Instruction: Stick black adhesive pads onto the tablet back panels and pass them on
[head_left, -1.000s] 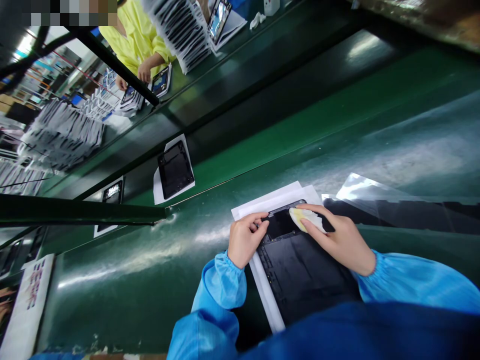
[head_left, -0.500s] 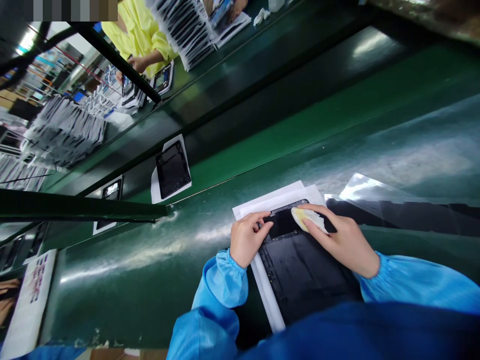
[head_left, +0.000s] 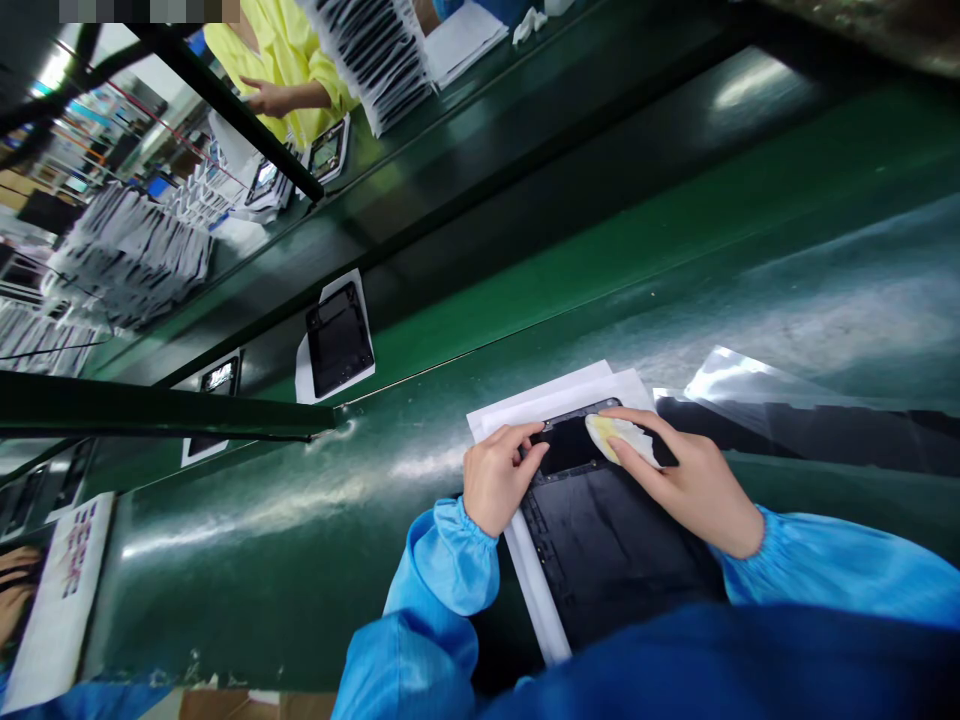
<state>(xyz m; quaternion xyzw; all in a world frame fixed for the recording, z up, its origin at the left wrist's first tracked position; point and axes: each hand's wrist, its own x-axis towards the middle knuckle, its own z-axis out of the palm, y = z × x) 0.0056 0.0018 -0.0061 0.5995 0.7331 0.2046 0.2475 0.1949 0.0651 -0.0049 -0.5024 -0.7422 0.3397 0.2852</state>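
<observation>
A flat black case with rounded corners (head_left: pixel 622 545) lies on white paper sheets (head_left: pixel 540 395) on the shiny green table (head_left: pixel 300 560), toward five o'clock in the view. Call the case a clock. At two o'clock, the right hand (head_left: pixel 697 485) pinches a soft white-and-yellow pad (head_left: pixel 616 437) over the case's twelve o'clock end. At ten o'clock, the left hand (head_left: pixel 499 480) has bent fingers by the case's edge; I can't tell if they grip it. A clear, shiny plastic sheet (head_left: pixel 739 383) lies past the right hand, at two o'clock.
</observation>
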